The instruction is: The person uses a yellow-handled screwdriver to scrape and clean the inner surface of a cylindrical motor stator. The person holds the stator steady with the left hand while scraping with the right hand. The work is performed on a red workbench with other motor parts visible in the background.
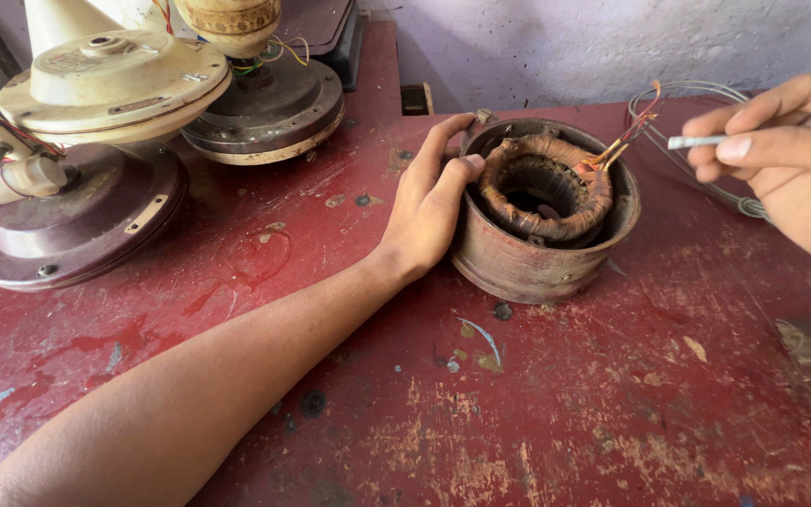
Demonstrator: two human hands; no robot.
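A round rusty motor housing point(518, 263) sits on the worn red table point(537, 413). Inside it lies a ring of brown copper winding point(546, 183) with orange and red wire leads point(623, 143) sticking up at its right. My left hand point(429, 202) grips the housing's left rim, thumb over the edge. My right hand point(790, 155) hovers to the right of the housing and pinches a thin white-tipped tool point(696, 142) pointing left toward the leads. A ring is on one finger.
Dismantled fan motors stand at the back left: a cream cover point(110, 84), a dark maroon base point(68, 235) and a grey round motor point(269, 108). A loop of grey cable point(696, 160) lies behind the housing. A pale wall point(612, 47) backs the table.
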